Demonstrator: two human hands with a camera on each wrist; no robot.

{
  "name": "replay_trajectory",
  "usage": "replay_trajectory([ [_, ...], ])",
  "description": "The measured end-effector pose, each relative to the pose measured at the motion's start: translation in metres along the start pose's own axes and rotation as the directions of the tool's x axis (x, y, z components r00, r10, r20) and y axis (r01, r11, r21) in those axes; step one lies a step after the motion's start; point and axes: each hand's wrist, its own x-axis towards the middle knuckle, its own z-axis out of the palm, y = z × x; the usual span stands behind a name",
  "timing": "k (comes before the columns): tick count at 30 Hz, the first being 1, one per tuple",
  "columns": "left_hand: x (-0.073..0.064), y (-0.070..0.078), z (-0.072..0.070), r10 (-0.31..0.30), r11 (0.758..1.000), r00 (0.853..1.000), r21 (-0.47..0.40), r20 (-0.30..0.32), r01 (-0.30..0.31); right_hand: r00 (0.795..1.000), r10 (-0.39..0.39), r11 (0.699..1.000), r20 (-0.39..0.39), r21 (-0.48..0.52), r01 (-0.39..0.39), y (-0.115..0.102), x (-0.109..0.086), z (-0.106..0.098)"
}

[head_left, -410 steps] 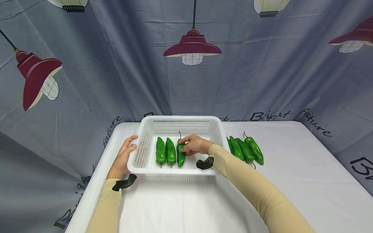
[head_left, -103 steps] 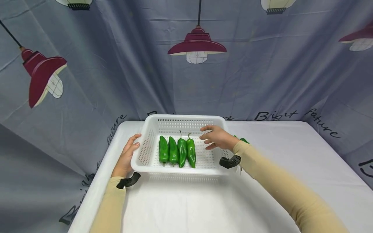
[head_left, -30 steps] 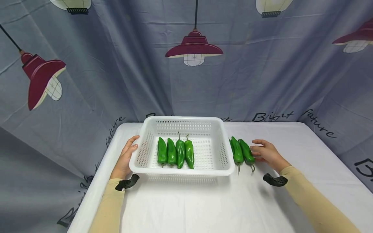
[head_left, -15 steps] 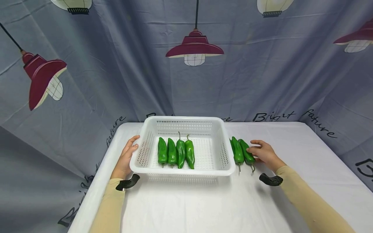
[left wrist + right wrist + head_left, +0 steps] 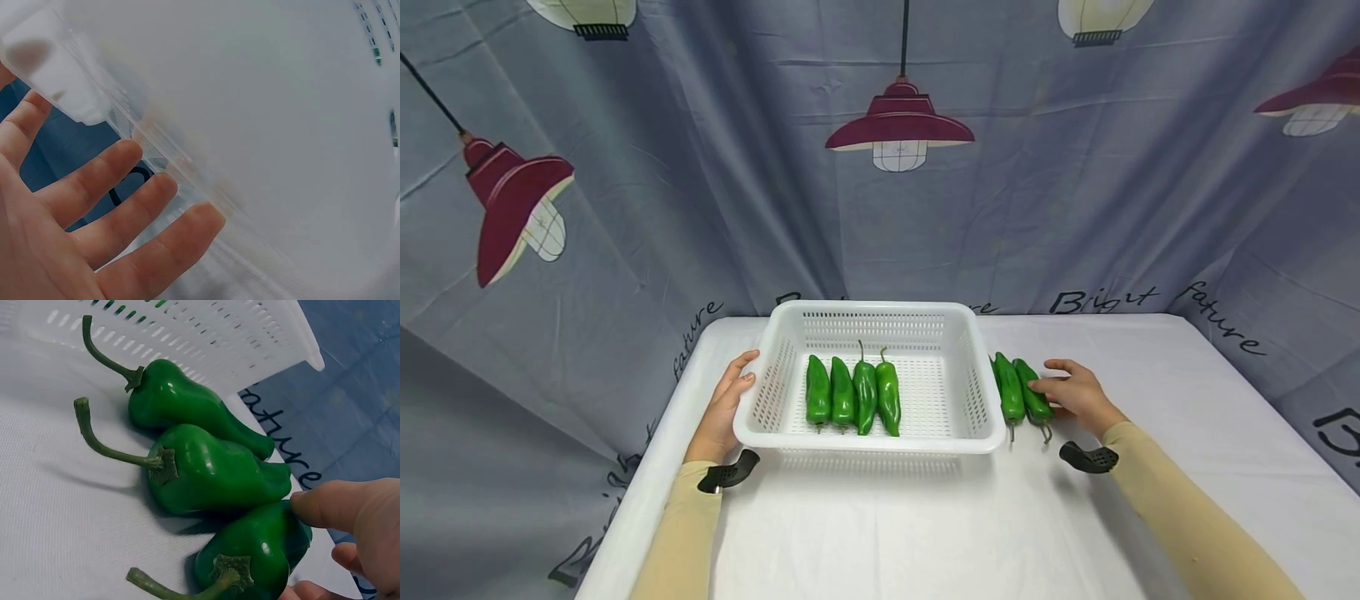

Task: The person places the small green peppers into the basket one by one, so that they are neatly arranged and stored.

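A white perforated plastic basket (image 5: 925, 442) holds several green peppers (image 5: 865, 392) lying side by side in its left and middle part. My left hand (image 5: 718, 412) rests against the basket's left wall; in the left wrist view its fingers (image 5: 181, 240) are extended along the rim. Outside the right wall, three green peppers lie together; the nearest one to the basket (image 5: 194, 406) is mostly hidden in the head view. My right hand (image 5: 1078, 396) pinches the rightmost pepper (image 5: 1035, 396), its thumb (image 5: 331, 503) on top and fingertips low at the far side.
A white cloth covers the table (image 5: 865, 525). Behind it hangs a grey-blue curtain (image 5: 760, 192) printed with red lamps and lettering. Each wrist wears a black camera mount (image 5: 1090, 458).
Earlier, my right hand set peppers in the basket, then returned to those outside. Over the last second it moved left onto the rightmost pepper, which shifted slightly left. My left hand stayed put.
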Motion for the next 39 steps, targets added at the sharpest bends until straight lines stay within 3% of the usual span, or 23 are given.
replay_trajectory([
  [14,0.0000,-0.0016,-0.0014,0.013,1.000,1.000,-0.019,0.012,-0.013,0.999,0.004,1.000,-0.038,-0.015,-0.004,-0.0003,0.0043,-0.0008],
  [21,-0.0007,-0.0012,-0.0010,0.014,1.000,1.000,-0.008,0.018,-0.014,0.999,-0.027,0.999,-0.016,-0.017,0.027,0.0047,0.0016,-0.0019],
  [27,-0.0011,-0.0014,-0.0009,0.017,1.000,1.000,-0.018,0.017,-0.017,0.998,-0.060,0.996,-0.021,0.060,0.061,0.0053,0.0007,0.0000],
  [31,-0.0006,-0.0018,-0.0007,0.010,1.000,1.000,-0.013,0.018,-0.010,0.999,-0.045,0.992,0.000,0.114,0.045,0.0077,0.0003,-0.0001],
  [39,-0.0002,-0.0013,-0.0012,0.020,1.000,1.000,-0.023,0.014,-0.020,0.996,-0.057,0.993,0.062,0.112,0.049,0.0082,0.0008,-0.0015],
])
